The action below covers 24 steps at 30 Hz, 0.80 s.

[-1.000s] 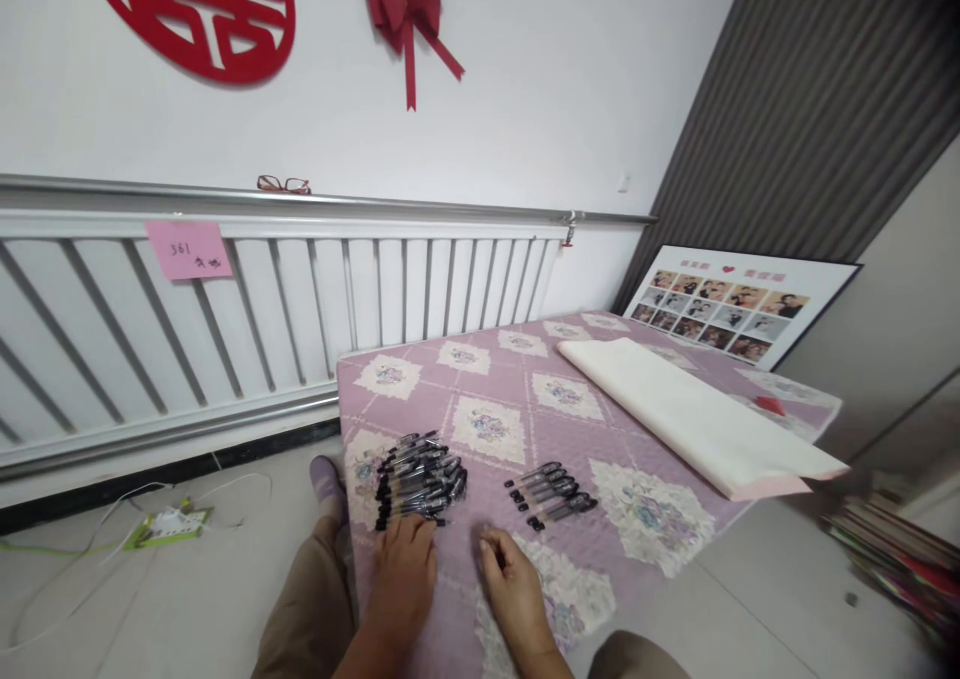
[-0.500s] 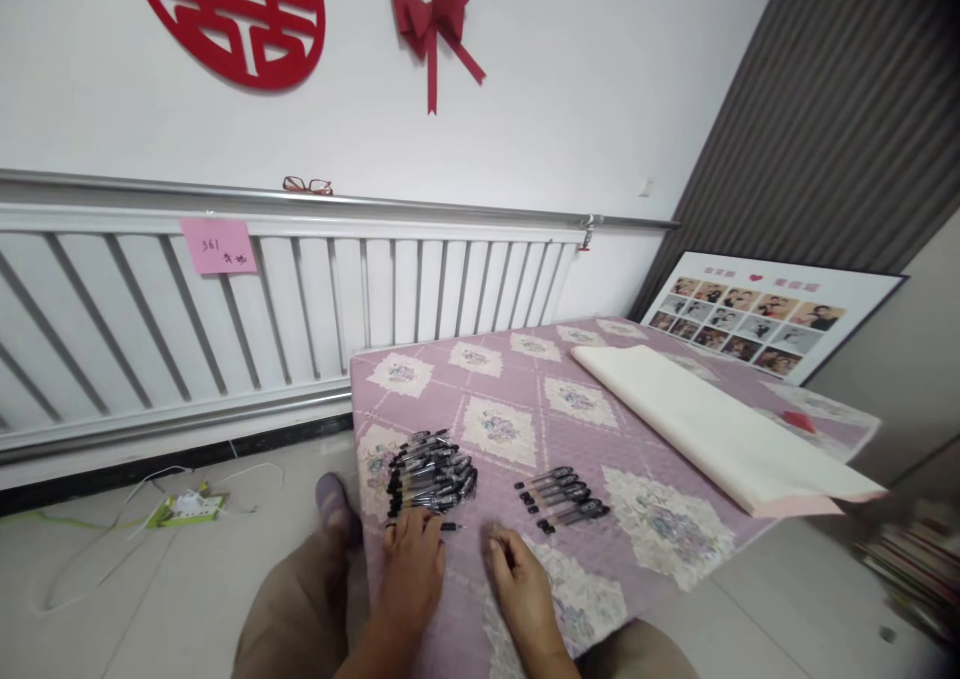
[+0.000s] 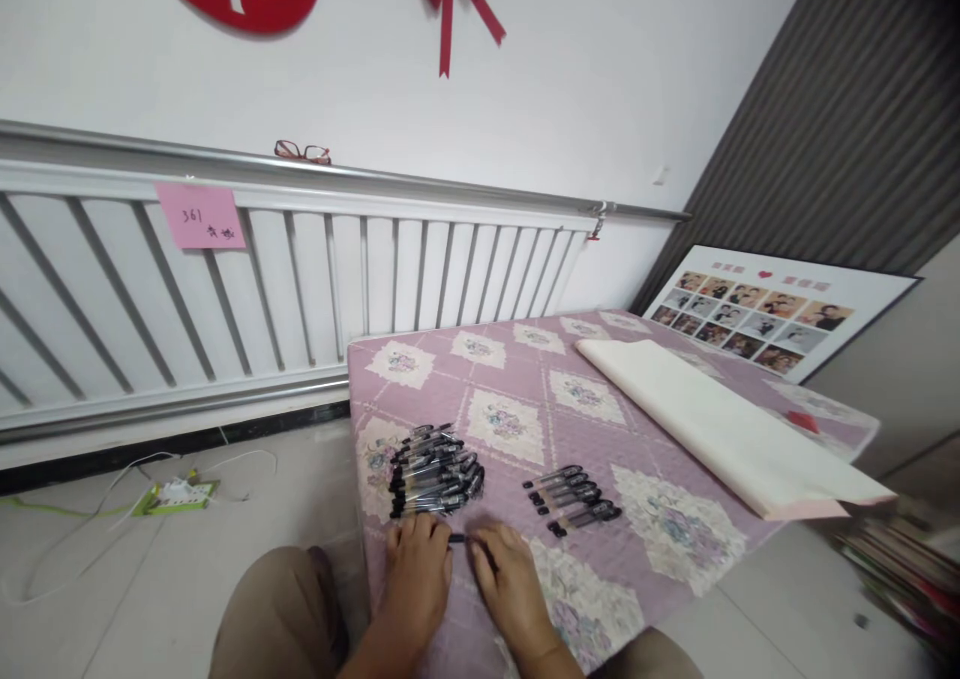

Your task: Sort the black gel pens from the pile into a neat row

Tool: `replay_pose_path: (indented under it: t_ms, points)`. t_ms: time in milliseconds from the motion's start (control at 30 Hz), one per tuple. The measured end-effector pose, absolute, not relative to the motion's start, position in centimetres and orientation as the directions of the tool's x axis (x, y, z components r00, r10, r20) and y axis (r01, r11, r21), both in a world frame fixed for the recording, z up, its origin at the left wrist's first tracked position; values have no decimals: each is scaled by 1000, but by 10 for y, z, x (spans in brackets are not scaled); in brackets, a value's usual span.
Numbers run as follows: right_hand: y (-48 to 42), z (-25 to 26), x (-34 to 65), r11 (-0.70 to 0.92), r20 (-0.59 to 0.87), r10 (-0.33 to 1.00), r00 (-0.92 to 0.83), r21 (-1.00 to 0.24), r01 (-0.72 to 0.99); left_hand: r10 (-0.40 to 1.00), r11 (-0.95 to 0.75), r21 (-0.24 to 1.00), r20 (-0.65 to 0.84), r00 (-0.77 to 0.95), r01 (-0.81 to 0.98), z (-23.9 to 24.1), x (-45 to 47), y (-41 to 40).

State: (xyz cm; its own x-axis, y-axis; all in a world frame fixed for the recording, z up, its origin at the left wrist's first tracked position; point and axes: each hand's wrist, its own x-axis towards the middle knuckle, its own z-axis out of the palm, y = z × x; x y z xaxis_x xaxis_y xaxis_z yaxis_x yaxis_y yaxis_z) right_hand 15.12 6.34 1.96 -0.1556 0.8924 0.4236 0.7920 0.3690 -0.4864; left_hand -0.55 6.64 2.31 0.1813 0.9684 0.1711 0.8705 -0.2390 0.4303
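Note:
A dark pen [image 3: 457,538] lies crosswise between my hands, low over the near left part of the patterned cloth. My left hand [image 3: 420,564] is closed on its left part, with the fingers covering most of it. At the pen's right end, the curled fingers of my right hand [image 3: 514,579] close on it; the exact grip is partly hidden. Just beyond my left hand lies a heap of black pens with clear barrels [image 3: 439,471]. To the right, several similar pens [image 3: 574,499] are laid side by side in a slanted row.
The purple flowered cloth [image 3: 517,359] covers the table-like surface. A folded cream sheet [image 3: 697,414] and a red piece [image 3: 802,420] lie on the right. A white radiator [image 3: 390,269] stands behind; a photo board [image 3: 772,309] leans at the back right. A power strip [image 3: 176,496] lies on the floor.
My right hand has moved left, up to the pen's right end, closing the gap between my hands. The camera view has tipped downward a little. The heap and row look unchanged.

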Motion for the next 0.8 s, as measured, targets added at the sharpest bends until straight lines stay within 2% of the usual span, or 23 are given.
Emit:
replay_pose_path:
  t_ms: [400,800]
  points:
    - [106,18,122,271,343,932,-118,-444,854,933,-358,435,143,329,826,25,-24,85]
    - [107,18,120,260,345,931,-119,-399,879,930,-366,464,159,331,807,19,-24,87]
